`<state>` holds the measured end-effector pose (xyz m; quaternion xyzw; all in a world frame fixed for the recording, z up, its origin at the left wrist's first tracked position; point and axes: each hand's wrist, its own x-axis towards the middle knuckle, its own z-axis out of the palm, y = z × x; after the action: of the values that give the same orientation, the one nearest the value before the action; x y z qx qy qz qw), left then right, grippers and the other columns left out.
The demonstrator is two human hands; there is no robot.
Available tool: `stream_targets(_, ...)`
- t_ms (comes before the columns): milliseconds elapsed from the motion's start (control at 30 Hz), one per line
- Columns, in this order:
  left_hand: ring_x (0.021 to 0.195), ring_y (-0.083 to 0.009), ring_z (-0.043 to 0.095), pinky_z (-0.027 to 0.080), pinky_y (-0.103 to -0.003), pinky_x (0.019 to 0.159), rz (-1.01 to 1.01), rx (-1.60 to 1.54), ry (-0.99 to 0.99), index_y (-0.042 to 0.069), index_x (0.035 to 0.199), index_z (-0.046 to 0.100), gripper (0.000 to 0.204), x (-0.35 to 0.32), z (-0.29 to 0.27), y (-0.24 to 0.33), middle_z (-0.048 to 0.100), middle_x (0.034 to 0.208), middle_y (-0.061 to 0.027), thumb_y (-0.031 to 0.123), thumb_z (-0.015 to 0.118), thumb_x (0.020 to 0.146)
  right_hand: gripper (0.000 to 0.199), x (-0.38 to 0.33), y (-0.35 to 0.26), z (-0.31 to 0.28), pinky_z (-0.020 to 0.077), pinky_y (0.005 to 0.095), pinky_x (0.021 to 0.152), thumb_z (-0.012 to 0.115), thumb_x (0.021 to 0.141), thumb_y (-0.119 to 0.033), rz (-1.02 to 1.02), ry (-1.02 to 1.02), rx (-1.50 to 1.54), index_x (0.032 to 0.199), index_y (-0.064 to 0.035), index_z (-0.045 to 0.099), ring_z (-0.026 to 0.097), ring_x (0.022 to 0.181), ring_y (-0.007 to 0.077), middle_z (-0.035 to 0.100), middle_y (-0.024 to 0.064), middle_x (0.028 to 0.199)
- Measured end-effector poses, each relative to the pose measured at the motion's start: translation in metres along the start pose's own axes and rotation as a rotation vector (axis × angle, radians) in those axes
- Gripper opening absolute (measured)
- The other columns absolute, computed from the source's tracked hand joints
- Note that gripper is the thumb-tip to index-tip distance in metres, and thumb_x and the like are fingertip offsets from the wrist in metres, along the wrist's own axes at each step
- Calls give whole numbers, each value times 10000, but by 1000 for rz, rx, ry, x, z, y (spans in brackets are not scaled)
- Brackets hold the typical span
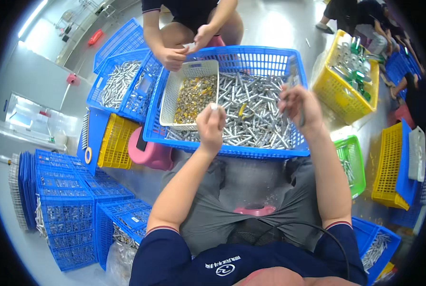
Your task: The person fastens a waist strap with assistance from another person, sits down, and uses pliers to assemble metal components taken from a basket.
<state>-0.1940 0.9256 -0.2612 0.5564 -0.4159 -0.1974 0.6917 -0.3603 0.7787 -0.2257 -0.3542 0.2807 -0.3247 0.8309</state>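
A large blue basket (222,150) in front of me holds many loose silver metal tubes (255,121), with one small yellow piece (242,110) among them. Inside its left part sits a cream basket (166,102) of small brown and yellow pieces (194,95). My left hand (210,127) is closed above the cream basket's right edge. A small whitish bit shows at its fingertips, too small to name. Over the right side of the tubes, my right hand (300,109) is smeared by motion, its fingers bent. A greyish shape shows by its palm, but I cannot tell what it is.
Across the basket sits another person, whose hands (177,55) are close together over its far left edge. Blue baskets of tubes (120,86) stand at the left, more are stacked lower left. To the right are a yellow basket (334,78) with green-and-clear items and a green basket (358,167).
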Motion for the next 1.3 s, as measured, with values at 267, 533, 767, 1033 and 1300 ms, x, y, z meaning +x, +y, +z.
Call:
stream_targets(267, 538, 13, 350, 252, -164, 460, -157, -82, -36, 34, 1030, 533, 242, 24, 2, -19, 431, 633, 85, 188, 582, 850, 367, -13, 48, 19, 436, 266, 811, 525, 814, -165, 312, -380, -386, 1118, 41, 510, 583, 862, 152, 596, 79, 937)
stream_targets(533, 550, 15, 383, 276, -157, 460, -145, 42, -68, 35, 983, 589, 189, 24, 2, -24, 499, 680, 61, 171, 582, 853, 335, -10, 63, 18, 439, 250, 784, 520, 816, -167, 397, -381, -458, 1102, 7, 516, 575, 844, 128, 591, 58, 920)
stream_targets(767, 571, -9, 433, 339, -179, 490, -144, 52, -203, 27, 956, 599, 183, 32, -9, -38, 524, 660, 44, 178, 578, 854, 374, -11, 60, 15, 458, 308, 831, 509, 802, -160, 447, -400, -370, 1118, 39, 499, 592, 872, 186, 596, 108, 953)
stream_targets(1033, 439, -44, 405, 297, -209, 387, -237, 42, 241, 26, 951, 562, 212, 75, -65, -73, 468, 566, 39, 224, 545, 875, 430, -12, 69, 3, 451, 307, 835, 477, 738, -139, 458, -413, -285, 1137, 19, 475, 593, 896, 199, 587, 118, 1002)
stream_targets(1300, 610, -227, 583, 441, -349, 631, -442, 609, 281, -51, 1095, 510, 437, 47, -114, -184, 608, 653, -131, 302, 530, 839, 417, -17, 70, 13, 427, 360, 884, 437, 747, -122, 385, -201, -93, 1124, 54, 454, 567, 947, 274, 556, 160, 1012)
